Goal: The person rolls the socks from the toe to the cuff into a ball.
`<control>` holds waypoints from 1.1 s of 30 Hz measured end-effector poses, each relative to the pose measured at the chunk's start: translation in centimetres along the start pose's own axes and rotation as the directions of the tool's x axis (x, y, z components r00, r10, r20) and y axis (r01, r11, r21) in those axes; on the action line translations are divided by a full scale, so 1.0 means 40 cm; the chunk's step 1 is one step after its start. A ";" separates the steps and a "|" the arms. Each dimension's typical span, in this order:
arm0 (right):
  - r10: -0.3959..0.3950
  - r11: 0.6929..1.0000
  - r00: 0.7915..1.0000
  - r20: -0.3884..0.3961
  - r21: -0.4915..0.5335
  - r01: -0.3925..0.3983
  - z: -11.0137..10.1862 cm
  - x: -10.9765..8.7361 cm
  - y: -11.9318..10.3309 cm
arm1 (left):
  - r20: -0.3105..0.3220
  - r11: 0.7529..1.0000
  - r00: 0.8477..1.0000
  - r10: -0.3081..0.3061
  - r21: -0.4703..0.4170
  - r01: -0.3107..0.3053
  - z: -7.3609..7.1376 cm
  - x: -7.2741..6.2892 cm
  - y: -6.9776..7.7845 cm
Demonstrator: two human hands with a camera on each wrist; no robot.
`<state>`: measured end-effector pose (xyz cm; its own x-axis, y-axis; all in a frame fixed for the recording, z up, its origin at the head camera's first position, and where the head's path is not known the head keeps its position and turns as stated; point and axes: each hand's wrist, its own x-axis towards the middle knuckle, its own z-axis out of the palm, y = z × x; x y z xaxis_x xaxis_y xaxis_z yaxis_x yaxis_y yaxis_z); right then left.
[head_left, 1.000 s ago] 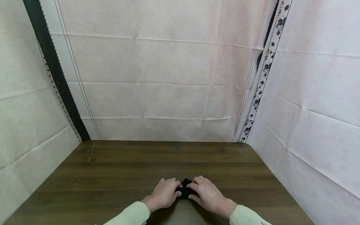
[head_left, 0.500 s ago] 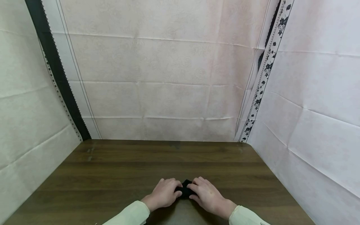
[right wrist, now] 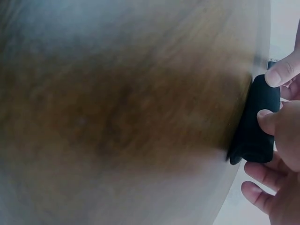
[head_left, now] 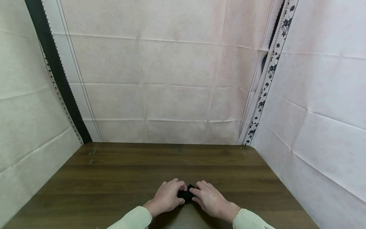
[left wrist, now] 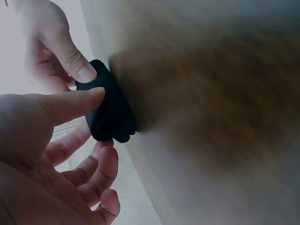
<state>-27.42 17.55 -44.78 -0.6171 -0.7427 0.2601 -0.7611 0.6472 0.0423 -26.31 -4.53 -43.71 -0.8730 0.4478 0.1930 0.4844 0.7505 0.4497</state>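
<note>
A small roll of soft black cloth (head_left: pixel 184 195) lies on the wooden table between the two hands. My left hand (head_left: pixel 167 195) grips its left end, thumb on the near side and fingers arched over the far side. At the other end, my right hand (head_left: pixel 211 199) holds it with thumb and fingers, covering much of that part. The left wrist view shows the cloth (left wrist: pixel 108 110) as a thick bundle with layered folds at its end. Coiled layers also show at the end of the roll (right wrist: pixel 260 105) in the right wrist view.
The brown wood-grain tabletop (head_left: pixel 137 171) stretches away to a back edge. Pale creased cloth hangings (head_left: pixel 168 105) stand behind it and on both sides. A dark strip (head_left: pixel 61 73) runs down the back left corner, a floral border (head_left: pixel 264 82) down the right.
The left fingers have lifted and arched a little higher over the cloth. The black roll looks slightly more bunched toward me; the right hand has barely moved.
</note>
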 end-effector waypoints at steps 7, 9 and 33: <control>0.023 1.000 0.999 0.045 0.008 -0.023 -0.004 0.000 -0.004 | -0.005 1.000 1.000 -0.008 0.029 0.008 0.002 0.000 0.003; 0.025 1.000 0.998 0.051 0.014 -0.025 -0.005 0.000 -0.005 | -0.001 0.999 1.000 -0.014 0.029 0.014 0.003 0.002 0.002; 0.016 0.999 0.993 -0.117 0.047 -0.010 -0.002 0.000 -0.002 | 0.040 0.995 0.998 0.039 0.087 -0.042 -0.016 0.002 0.001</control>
<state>-27.37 17.51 -44.72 -0.6013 -0.7071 0.3721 -0.7632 0.6461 -0.0057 -26.39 -4.80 -43.11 -0.8508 0.4955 0.1753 0.5236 0.7705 0.3635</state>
